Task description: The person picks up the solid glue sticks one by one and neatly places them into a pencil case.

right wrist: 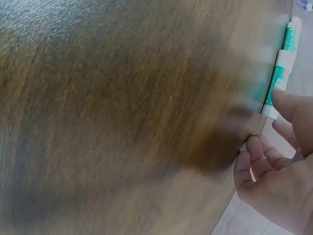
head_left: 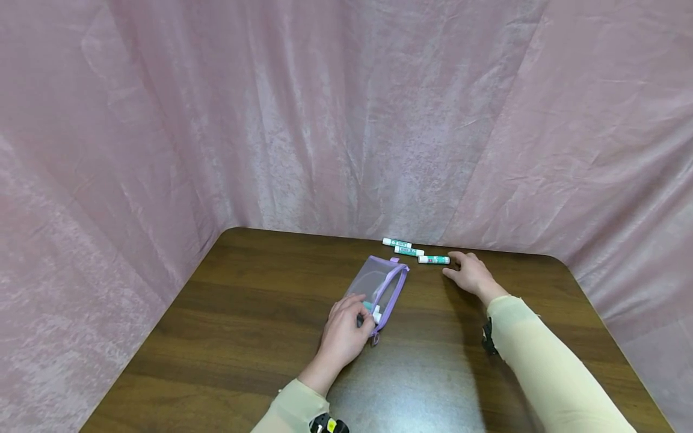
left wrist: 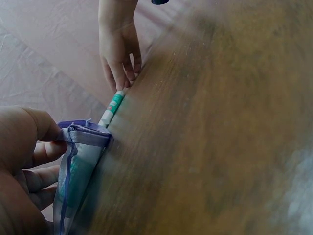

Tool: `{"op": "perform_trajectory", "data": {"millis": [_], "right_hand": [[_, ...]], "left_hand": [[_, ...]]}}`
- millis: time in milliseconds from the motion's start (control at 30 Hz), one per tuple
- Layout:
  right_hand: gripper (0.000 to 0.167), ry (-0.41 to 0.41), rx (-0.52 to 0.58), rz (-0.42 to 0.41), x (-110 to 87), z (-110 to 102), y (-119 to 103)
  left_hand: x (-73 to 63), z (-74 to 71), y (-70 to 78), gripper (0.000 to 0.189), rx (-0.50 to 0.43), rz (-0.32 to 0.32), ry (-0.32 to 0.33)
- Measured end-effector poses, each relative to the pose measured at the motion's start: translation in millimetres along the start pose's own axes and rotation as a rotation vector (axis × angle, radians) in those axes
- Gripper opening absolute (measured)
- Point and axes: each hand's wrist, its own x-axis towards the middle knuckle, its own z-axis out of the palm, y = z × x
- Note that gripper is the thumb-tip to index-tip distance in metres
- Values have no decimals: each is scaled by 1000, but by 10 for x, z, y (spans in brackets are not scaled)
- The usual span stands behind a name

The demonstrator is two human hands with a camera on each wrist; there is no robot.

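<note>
A purple-trimmed mesh zip pouch [head_left: 361,278] lies on the table, its zipped side parted. Inside, a green-and-white stick [head_left: 377,314] shows through the mesh. My left hand [head_left: 346,328] pinches the pouch's edge between thumb and fingers, seen close in the left wrist view. At the far side, my right hand [head_left: 471,273] reaches to the end of the nearest green-and-white glue stick [head_left: 434,260]. In the right wrist view its thumb [right wrist: 293,105] overlaps that stick, the other fingers lying apart from it, loosely bent.
Two more glue sticks, one in the middle [head_left: 409,251] and one farthest back [head_left: 397,243], lie in a staggered row near the back edge of the wooden table [head_left: 243,300]. Pink curtains [head_left: 346,120] hang close behind the table and along its sides.
</note>
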Motion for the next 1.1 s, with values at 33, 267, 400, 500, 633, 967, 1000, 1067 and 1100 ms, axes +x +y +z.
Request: {"op": "perform_trajectory", "data": {"millis": [33,267,400,500,633,967,1000,1067,1100], "right_hand": [[64,0,-1,-1,-13,-11,-18],[47,-14,-10,9,-330,-275,-533],[42,-21,-14,21,-403,-301,-617],[36,-18,-30,25,-402,-284,-607],[29,-9,-50,23,-397,-261,-599],[22,7,-81,-1,-445,-218,-627],[21,11,-83,-6,-448,-216,-625],[20,19,-85,-16,-469,-219,-621],[20,23,-84,-21,-479,-222,-617]], "left_hand": [[-1,-1,3,13,1,-1,-2],[-2,-4,5,13,0,3,0],[0,0,0,13,1,5,1],[2,4,-3,13,4,10,1],[6,6,3,13,3,10,-2],[40,14,21,14,-4,9,-7],[42,17,19,14,-3,8,-7],[39,23,17,13,1,13,-5],[38,24,18,13,5,16,-5]]}}
